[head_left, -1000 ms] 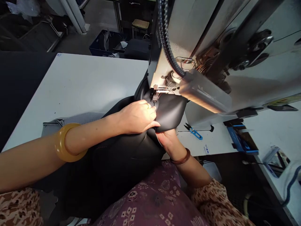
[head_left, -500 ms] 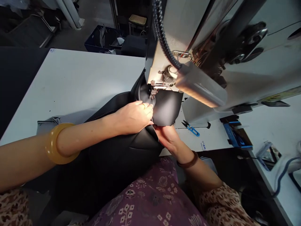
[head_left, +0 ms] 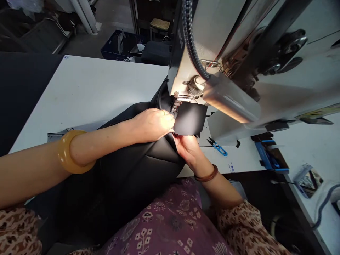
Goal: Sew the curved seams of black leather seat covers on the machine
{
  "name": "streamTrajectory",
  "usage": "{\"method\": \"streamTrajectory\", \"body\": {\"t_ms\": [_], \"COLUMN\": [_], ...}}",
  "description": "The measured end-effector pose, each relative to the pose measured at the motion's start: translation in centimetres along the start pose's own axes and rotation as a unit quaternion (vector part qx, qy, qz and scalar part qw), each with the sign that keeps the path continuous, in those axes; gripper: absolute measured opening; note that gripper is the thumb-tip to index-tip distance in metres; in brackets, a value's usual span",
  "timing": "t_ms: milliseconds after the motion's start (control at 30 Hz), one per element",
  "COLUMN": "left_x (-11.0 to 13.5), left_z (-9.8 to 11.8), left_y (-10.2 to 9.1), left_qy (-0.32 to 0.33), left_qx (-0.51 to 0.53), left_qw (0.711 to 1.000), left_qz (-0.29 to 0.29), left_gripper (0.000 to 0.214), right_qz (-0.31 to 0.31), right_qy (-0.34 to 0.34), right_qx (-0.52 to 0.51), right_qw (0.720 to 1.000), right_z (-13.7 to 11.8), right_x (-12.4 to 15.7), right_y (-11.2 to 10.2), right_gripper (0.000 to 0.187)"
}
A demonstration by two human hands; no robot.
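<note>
A large piece of black leather-like material (head_left: 148, 163) runs from my lap up under the presser foot (head_left: 175, 105) of a sewing machine (head_left: 183, 67). My left hand (head_left: 156, 124) lies on top of it just before the foot, fingers closed on its edge. From the right, my right hand (head_left: 188, 147) grips the same edge from below, its fingertips partly hidden under the material. A flat black panel (head_left: 190, 120) lies under the machine's lamp (head_left: 231, 99), to the right of the seam line.
Blue thread snips (head_left: 217, 146) lie on the white table (head_left: 87, 88), right of my right hand. Farther right stands a small blue box (head_left: 273, 156) with tools. A dark blue crate (head_left: 114, 44) and a stool (head_left: 159, 24) stand behind the table.
Both hands and the black material have moved slightly farther toward the presser foot. My right hand has risen a little along the edge. The whole view has shifted slightly.
</note>
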State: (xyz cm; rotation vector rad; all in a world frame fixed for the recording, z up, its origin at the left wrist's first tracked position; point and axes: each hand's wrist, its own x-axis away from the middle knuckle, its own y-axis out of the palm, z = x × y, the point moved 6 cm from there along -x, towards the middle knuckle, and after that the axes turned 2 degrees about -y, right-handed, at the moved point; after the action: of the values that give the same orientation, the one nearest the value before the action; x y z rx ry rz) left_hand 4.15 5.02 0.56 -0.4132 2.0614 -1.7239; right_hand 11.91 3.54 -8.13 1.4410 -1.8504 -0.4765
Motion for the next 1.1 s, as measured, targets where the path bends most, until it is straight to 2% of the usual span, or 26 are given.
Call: {"method": "streamTrajectory", "body": {"t_ms": [100,200,300,433,567,633,667,700,733,800,833,867,900,933,1000,1033,1100], "left_x": [0.7,1.2,0.8,0.2,1.0,1.6,1.8,2.0,2.0,2.0,2.0,1.9,1.9,1.9,1.9,1.9,1.9], "left_z": [1.1,1.7,1.3,0.4,1.4,2.5,3.1,3.6,4.0,4.6,4.7,4.7,4.5,4.3,3.7,3.3,2.5], "left_y": [0.0,-0.1,0.2,0.0,-0.5,-0.5,-0.3,-0.1,0.3,0.9,1.2,1.5,1.6,1.7,1.6,1.5,1.2], "left_qy": [0.024,0.021,0.015,-0.005,-0.058,-0.100,-0.123,-0.146,-0.166,-0.196,-0.206,-0.209,-0.207,-0.199,-0.167,-0.148,-0.120], "left_qx": [-0.014,-0.017,-0.024,-0.036,-0.031,-0.022,-0.015,-0.006,0.002,0.013,0.013,0.010,0.007,0.004,0.006,0.010,0.021], "left_qw": [1.000,1.000,0.999,0.999,0.996,0.993,0.990,0.987,0.984,0.979,0.977,0.977,0.977,0.979,0.985,0.988,0.992], "left_qz": [-0.015,-0.012,-0.016,-0.019,-0.053,-0.062,-0.063,-0.064,-0.063,-0.057,-0.053,-0.050,-0.048,-0.047,-0.042,-0.038,-0.030], "left_gripper": [0.038,0.038,0.037,0.037,0.041,0.048,0.053,0.057,0.059,0.063,0.064,0.064,0.063,0.061,0.057,0.056,0.055], "right_qz": [0.027,0.064,0.042,0.011,-0.024,-0.059,-0.082,-0.107,-0.132,-0.167,-0.176,-0.183,-0.188,-0.195,-0.207,-0.207,-0.206], "right_qy": [0.025,0.041,0.038,0.069,0.061,0.005,-0.049,-0.122,-0.209,-0.370,-0.426,-0.464,-0.486,-0.495,-0.499,-0.500,-0.500], "right_qx": [-0.007,-0.020,-0.024,0.000,0.103,0.228,0.315,0.408,0.506,0.648,0.689,0.717,0.737,0.754,0.774,0.780,0.784], "right_qw": [0.999,0.997,0.998,0.998,0.993,0.972,0.944,0.898,0.826,0.644,0.559,0.488,0.430,0.386,0.329,0.315,0.305], "right_z": [0.4,0.7,0.5,0.5,-0.3,-1.7,-2.8,-4.0,-5.3,-7.2,-7.6,-7.7,-7.5,-7.2,-6.2,-5.8,-5.3], "right_x": [0.6,0.9,0.0,-1.8,-0.9,0.7,1.6,2.5,3.3,4.6,4.8,4.6,4.0,3.3,1.8,1.2,0.4], "right_y": [-0.7,-1.4,-1.0,-0.5,-1.1,-1.8,-2.1,-2.1,-1.8,-0.9,-0.5,0.0,0.5,0.9,1.7,2.0,2.2], "right_gripper": [0.014,0.016,0.018,0.018,0.010,0.007,0.014,0.019,0.021,0.022,0.023,0.024,0.024,0.025,0.026,0.027,0.031]}}
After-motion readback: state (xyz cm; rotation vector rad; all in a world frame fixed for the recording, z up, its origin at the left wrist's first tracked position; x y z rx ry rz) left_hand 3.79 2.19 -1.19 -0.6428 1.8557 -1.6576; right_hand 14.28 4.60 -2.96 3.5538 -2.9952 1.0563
